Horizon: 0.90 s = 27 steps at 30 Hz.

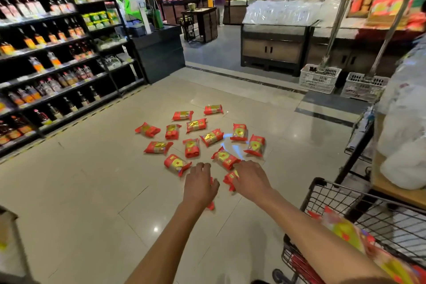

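Packets [191, 148], red, lie scattered on floor [92, 191] just beyond both hands. Left hand [199, 185] curls its fingers over one packet [211, 205], long axis toward wearer. Right hand [251, 178] covers second packet [230, 181]; finger closure unclear. Cart [322, 193] stands nearer right hand.

Only 1 camera here, worn on the person's head: wide-angle, it looks forward and down along the 2 arms, close over the red packets [191, 147] on the tiled floor [92, 191], aisle beyond.
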Motion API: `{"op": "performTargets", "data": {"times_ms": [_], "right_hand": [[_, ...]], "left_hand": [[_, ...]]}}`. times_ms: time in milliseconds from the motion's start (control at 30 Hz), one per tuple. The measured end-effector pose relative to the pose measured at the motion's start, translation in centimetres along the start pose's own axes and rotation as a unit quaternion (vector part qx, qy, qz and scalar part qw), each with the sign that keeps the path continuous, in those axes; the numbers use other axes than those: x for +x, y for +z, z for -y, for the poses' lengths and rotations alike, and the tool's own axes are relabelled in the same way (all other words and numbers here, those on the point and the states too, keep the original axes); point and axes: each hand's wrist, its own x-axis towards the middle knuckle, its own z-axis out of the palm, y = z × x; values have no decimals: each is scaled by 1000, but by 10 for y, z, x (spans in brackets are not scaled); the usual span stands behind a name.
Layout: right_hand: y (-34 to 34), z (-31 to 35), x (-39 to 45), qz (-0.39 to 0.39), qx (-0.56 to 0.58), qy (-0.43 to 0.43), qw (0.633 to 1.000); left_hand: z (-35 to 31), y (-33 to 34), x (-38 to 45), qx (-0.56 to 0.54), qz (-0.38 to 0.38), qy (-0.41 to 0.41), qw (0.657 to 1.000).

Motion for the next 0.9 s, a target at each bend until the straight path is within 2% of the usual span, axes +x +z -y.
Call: {"op": "performTargets", "data": {"times_ms": [200, 400, 567, 667, 900], "right_hand": [[36, -13, 72, 15, -20, 5, 1000], [90, -48, 132, 98, -1, 64, 993], [120, -82, 181, 131, -8, 76, 988], [126, -97, 207, 158, -14, 83, 984], [143, -118, 296, 179, -35, 71, 981]], "left_hand": [[34, 18, 56, 18, 19, -29, 999], [82, 42, 123, 41, 72, -89, 993], [96, 66, 180, 53, 105, -108, 987], [96, 83, 204, 49, 140, -106, 983], [115, 114, 286, 56, 170, -92, 980]]}}
